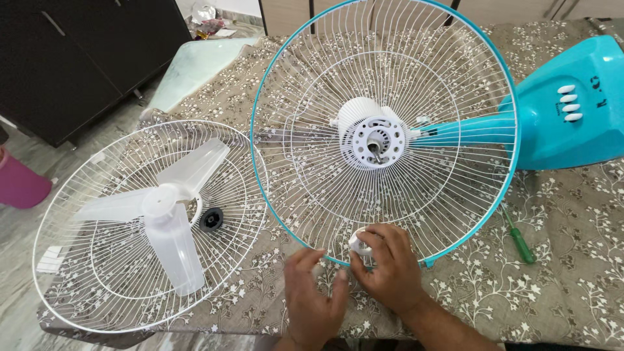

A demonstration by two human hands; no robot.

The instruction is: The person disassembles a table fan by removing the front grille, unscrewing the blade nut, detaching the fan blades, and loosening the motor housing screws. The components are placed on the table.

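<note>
Fingers (pixel 368 242) of the right hand (pixel 389 268) curl around a small white nut (pixel 359 242), pinching it at the bottom edge of the rear guard (pixel 305 78); how firmly they grip is hard to tell, since the knuckles hide most of it. Beside it, the left hand (pixel 313 296) is loosely spread and holds nothing, its fingertips just short of the guard's teal rim. From the nut, the motor hub (pixel 373 133) with its shaft lies straight up and away, so the right hand is the nearer 1. Left of both hands, well apart, the front guard (pixel 84 286) lies flat with the 3-blade rotor (pixel 162 211) resting in it. A green screwdriver (pixel 520 239) lies to the right by the teal base (pixel 572 110).
</note>
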